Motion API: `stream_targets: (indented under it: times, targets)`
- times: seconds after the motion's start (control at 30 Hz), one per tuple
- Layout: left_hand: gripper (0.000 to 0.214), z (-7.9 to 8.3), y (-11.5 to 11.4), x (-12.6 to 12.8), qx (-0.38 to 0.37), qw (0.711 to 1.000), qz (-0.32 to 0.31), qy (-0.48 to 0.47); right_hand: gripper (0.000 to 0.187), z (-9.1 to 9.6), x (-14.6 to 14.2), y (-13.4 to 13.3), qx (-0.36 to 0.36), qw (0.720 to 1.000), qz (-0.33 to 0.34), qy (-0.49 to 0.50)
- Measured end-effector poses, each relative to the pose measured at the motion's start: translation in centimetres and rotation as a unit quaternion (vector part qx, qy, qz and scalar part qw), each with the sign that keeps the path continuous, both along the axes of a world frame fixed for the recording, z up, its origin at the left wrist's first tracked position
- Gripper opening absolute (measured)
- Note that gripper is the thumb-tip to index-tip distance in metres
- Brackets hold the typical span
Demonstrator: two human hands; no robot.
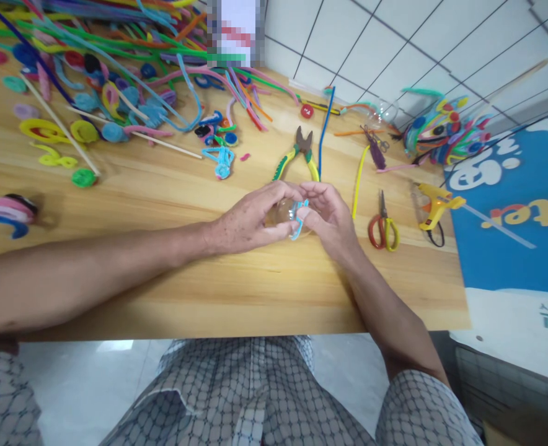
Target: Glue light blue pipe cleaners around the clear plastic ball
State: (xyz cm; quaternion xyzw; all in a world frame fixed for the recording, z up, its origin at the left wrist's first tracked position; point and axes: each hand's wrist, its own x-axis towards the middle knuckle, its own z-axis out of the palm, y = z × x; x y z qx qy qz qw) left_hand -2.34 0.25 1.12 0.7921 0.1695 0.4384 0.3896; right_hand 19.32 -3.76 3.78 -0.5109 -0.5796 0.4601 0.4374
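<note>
Both hands meet over the middle of the wooden table (237, 291). My left hand (250, 217) curls its fingers round a small clear plastic ball (286, 212). My right hand (325, 210) pinches a light blue pipe cleaner (298, 224) that bends over the ball's right side. The ball is mostly hidden by the fingers. Green-and-yellow pliers (297, 158) lie just beyond the hands.
Red-and-yellow scissors (384, 228) and a yellow glue gun (434, 204) lie to the right. Heaps of coloured pipe cleaners (116, 68) and coiled shapes cover the far left; another bundle (441, 130) sits at the far right. A blue printed box (516, 210) stands beside the table.
</note>
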Motion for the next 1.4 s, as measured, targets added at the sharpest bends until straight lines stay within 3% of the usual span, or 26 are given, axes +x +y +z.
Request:
stream_targets:
  times: [0.13,0.33,0.47,0.6,0.9,1.17,1.4]
  targets:
    - [0.028,0.5,-0.2,-0.1,0.012,1.0,0.011,0.017,0.055,0.8,0.4,0.3,-0.079,0.995,0.01,0.054]
    - [0.055,0.6,-0.7,0.0,0.082,0.995,0.042,0.031,0.06,1.6,0.5,0.6,-0.207,0.968,0.045,0.138]
    - [0.084,0.2,-0.8,0.1,0.112,0.993,0.021,0.023,0.055,1.3,0.6,0.8,-0.237,0.958,0.075,0.144]
    - [0.094,-0.1,-0.7,0.1,0.138,0.99,-0.015,0.006,0.051,0.9,0.6,0.8,-0.237,0.958,0.104,0.123]
    - [0.083,-0.3,-0.7,-0.1,0.115,0.992,-0.042,0.022,0.049,0.6,0.7,0.9,-0.256,0.949,0.115,0.145]
    - [0.082,-0.1,-0.6,0.0,0.163,0.985,-0.058,0.019,0.042,1.3,0.4,0.8,-0.293,0.926,0.109,0.21]
    - [0.069,-0.1,-0.7,-0.2,0.148,0.987,-0.063,0.027,0.038,1.5,0.2,0.6,-0.321,0.921,0.092,0.198]
